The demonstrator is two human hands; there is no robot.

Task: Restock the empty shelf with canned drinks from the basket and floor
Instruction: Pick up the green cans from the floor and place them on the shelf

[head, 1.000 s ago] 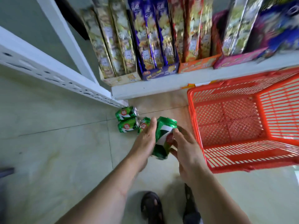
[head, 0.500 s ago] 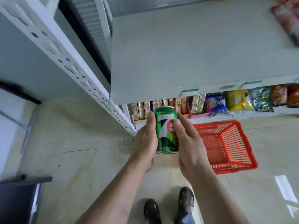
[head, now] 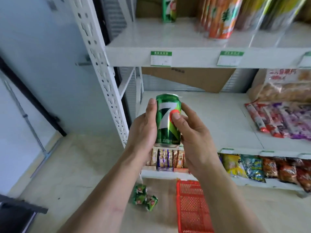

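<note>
I hold a green 7UP can (head: 166,125) upright between both hands, in front of the middle white shelf (head: 210,118), whose left part is bare. My left hand (head: 143,132) wraps its left side and my right hand (head: 191,137) presses its right side, thumb on the red dot. Down on the floor lie three green cans (head: 144,197) beside the red basket (head: 191,206). One green can (head: 169,9) stands on the upper shelf (head: 168,37).
Orange cans (head: 220,17) and blurred drinks fill the upper shelf's right. Snack bags (head: 282,118) lie on the middle shelf's right. Snack packs (head: 166,158) line the lower shelf. A white perforated upright (head: 102,73) stands left. A dark object (head: 16,214) sits at bottom left.
I have lifted the can from near the floor up to the middle shelf's height, both hands still on it. The view has swung upward from the floor to the shelves.
</note>
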